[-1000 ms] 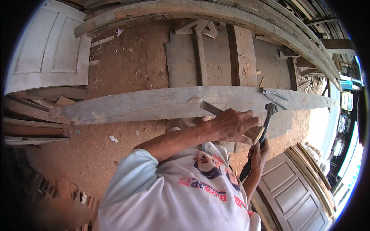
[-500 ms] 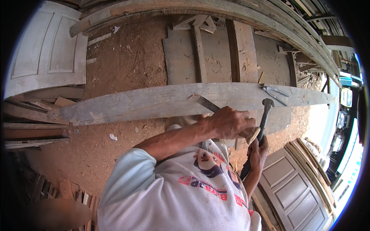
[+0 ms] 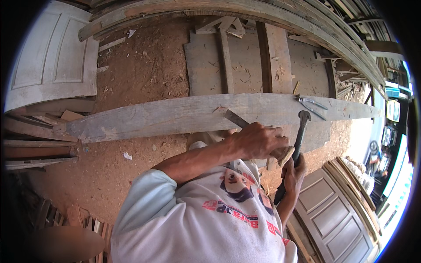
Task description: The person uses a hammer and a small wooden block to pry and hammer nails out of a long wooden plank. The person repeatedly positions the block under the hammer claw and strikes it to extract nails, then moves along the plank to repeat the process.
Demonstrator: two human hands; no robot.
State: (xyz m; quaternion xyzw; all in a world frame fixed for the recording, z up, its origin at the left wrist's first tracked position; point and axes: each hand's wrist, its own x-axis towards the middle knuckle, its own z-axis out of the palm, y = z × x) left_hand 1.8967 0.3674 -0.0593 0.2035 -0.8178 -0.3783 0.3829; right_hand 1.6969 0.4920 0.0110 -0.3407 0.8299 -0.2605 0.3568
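My left hand (image 3: 258, 140) is closed round a chisel (image 3: 236, 119). Its flat blade points up and left over the long grey plank (image 3: 175, 115), and the wooden butt of its handle sticks out below my fingers. Beside that butt, my right hand (image 3: 294, 172) grips a claw hammer (image 3: 300, 138) by its dark handle, head upward near the plank's front edge. A pair of pincers (image 3: 312, 106) lies on the plank to the right, jaws to the left. A thin shaving rests by the chisel's tip.
Long beams (image 3: 210, 9) run across the back. A white panelled door (image 3: 57, 52) stands at left, a grey-brown one (image 3: 335, 212) at lower right. Timber pieces (image 3: 39, 151) are stacked at the plank's left end. Wood chips litter the brown dirt floor (image 3: 144, 74) and a grey sheet (image 3: 204, 65).
Both hands keep their grip, with the chisel and hammer in almost the same place. A blurred wheeled thing has come into sight outside at the far right.
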